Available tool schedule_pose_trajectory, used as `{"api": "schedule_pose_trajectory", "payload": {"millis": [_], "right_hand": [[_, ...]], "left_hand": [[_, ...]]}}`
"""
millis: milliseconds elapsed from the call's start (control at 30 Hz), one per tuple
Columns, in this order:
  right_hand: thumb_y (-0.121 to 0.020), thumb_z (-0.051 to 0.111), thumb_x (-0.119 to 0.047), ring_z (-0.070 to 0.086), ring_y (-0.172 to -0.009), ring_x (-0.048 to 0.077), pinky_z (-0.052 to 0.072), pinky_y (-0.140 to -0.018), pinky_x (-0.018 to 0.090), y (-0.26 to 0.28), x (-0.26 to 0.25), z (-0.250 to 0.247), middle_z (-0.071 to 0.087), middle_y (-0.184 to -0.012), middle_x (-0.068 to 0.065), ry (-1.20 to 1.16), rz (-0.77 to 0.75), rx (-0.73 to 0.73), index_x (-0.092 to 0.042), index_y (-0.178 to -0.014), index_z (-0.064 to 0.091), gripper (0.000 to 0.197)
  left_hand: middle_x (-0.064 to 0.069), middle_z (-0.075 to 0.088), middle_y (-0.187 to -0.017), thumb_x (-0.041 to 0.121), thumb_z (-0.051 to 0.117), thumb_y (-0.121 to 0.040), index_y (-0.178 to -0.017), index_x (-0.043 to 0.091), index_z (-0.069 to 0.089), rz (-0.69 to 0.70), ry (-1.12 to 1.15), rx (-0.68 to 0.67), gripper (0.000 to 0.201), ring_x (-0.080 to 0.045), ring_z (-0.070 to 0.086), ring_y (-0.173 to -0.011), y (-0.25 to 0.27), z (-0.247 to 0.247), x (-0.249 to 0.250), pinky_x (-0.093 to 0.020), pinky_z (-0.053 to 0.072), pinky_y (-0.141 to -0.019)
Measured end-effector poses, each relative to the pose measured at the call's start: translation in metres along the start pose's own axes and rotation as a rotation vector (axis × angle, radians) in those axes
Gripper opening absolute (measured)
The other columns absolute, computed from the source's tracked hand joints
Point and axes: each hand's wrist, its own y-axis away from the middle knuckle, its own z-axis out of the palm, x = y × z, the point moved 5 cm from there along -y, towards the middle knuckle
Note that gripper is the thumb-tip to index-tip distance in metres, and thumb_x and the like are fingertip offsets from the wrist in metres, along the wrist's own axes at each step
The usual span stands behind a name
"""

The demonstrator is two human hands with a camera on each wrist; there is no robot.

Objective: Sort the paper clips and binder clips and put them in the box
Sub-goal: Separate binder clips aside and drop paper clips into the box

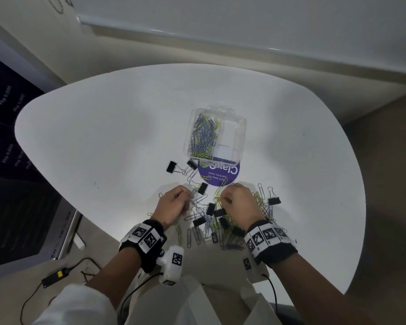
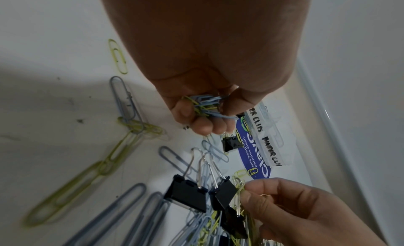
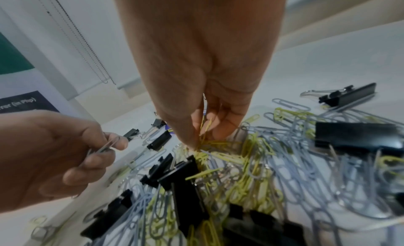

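A clear plastic box sits mid-table; its left compartment holds several blue and yellow paper clips. A loose pile of paper clips and black binder clips lies near the front edge. My left hand grips a small bunch of blue and yellow paper clips in its curled fingers. My right hand pinches yellow paper clips just above the pile. The box front carries handwritten labels for the two kinds of clip.
The box stands partly on a round purple sticker. More binder clips lie left of the box and another right of my right hand. The round white table drops off close behind my wrists.
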Motion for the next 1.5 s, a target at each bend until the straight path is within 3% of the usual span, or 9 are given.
{"api": "schedule_pose_trajectory", "payload": {"millis": [233,433,700,800,900,1000,1233,1367,1500], "right_hand": [[-0.092,0.056,-0.003,0.062,-0.08,0.01,0.044,-0.07,0.006,0.001,0.007,0.003,0.068,-0.095,0.002,-0.288,0.072,-0.037,-0.016,-0.101,0.071,0.022],[-0.092,0.05,-0.002,0.055,-0.07,0.018,0.047,-0.07,0.029,0.009,0.02,0.004,0.066,-0.097,0.008,-0.929,0.424,-0.048,-0.004,-0.085,0.071,0.022],[-0.086,0.037,-0.012,0.034,-0.052,0.013,0.027,-0.046,0.024,0.001,-0.007,-0.014,0.041,-0.061,0.002,-1.599,0.58,-0.071,-0.01,-0.067,0.048,0.022],[-0.09,0.043,-0.015,0.039,-0.055,0.013,0.032,-0.053,0.026,-0.018,-0.022,-0.027,0.046,-0.064,0.002,-1.459,0.498,-0.035,-0.008,-0.073,0.057,0.023],[-0.095,0.046,-0.012,0.054,-0.064,0.018,0.045,-0.061,0.028,-0.044,-0.044,-0.043,0.06,-0.069,0.005,-1.264,0.355,0.056,0.0,-0.087,0.068,0.025],[-0.097,0.05,-0.015,0.067,-0.085,0.022,0.055,-0.08,0.029,-0.071,-0.065,-0.052,0.07,-0.093,0.008,-1.131,0.266,0.101,0.001,-0.106,0.069,0.026],[-0.097,0.044,-0.041,0.053,-0.125,0.012,0.042,-0.111,0.043,-0.093,-0.081,-0.042,0.057,-0.133,-0.01,-0.714,0.08,-0.045,-0.027,-0.129,0.06,0.038],[-0.104,0.044,-0.029,0.047,-0.126,0.005,0.041,-0.109,0.027,-0.077,-0.078,-0.051,0.052,-0.139,-0.013,-0.694,-0.011,-0.009,-0.026,-0.138,0.054,0.035],[-0.103,0.048,-0.022,0.052,-0.116,-0.001,0.036,-0.084,-0.004,-0.067,-0.077,-0.054,0.057,-0.134,-0.011,-0.665,-0.064,0.036,-0.022,-0.131,0.06,0.031]], "left_hand": [[-0.005,0.053,-0.063,0.014,0.044,-0.09,-0.082,0.008,0.063,-0.031,0.06,-0.013,0.022,-0.018,0.046,-0.053,-0.002,0.0,-0.001,-0.017,0.033,-0.043],[-0.005,0.043,-0.062,0.027,0.043,-0.091,-0.074,0.011,0.053,-0.077,0.202,-0.03,0.025,-0.017,0.034,-0.051,-0.005,0.003,0.02,-0.027,0.024,-0.048],[-0.005,0.06,-0.082,0.026,0.039,-0.097,-0.102,0.009,0.061,0.085,0.156,0.073,0.029,-0.02,0.058,-0.075,-0.06,0.002,0.106,-0.03,0.049,-0.067],[-0.001,0.061,-0.09,0.028,0.036,-0.098,-0.103,0.017,0.058,0.105,0.108,0.077,0.026,-0.026,0.062,-0.095,-0.074,0.005,0.124,-0.042,0.05,-0.095],[0.012,0.054,-0.1,0.026,0.033,-0.101,-0.108,0.022,0.056,0.163,-0.063,0.112,0.025,-0.017,0.052,-0.103,-0.074,0.005,0.133,-0.035,0.04,-0.102],[0.009,0.054,-0.117,0.023,0.035,-0.102,-0.129,0.015,0.055,0.241,-0.179,0.168,0.035,-0.009,0.05,-0.109,-0.063,-0.003,0.131,-0.022,0.036,-0.096],[0.004,0.067,-0.088,0.012,0.051,-0.094,-0.105,0.022,0.066,0.311,-0.219,0.256,0.021,0.001,0.055,-0.062,-0.029,-0.035,0.07,-0.011,0.042,-0.06],[0.009,0.061,-0.082,0.01,0.055,-0.089,-0.102,0.025,0.063,0.333,-0.297,0.161,0.021,-0.009,0.056,-0.057,-0.002,-0.046,0.031,-0.03,0.053,-0.06],[0.011,0.055,-0.091,0.025,0.065,-0.082,-0.105,0.026,0.059,0.425,-0.691,0.032,0.024,-0.007,0.055,-0.076,0.013,-0.045,0.0,-0.031,0.052,-0.072]]}}
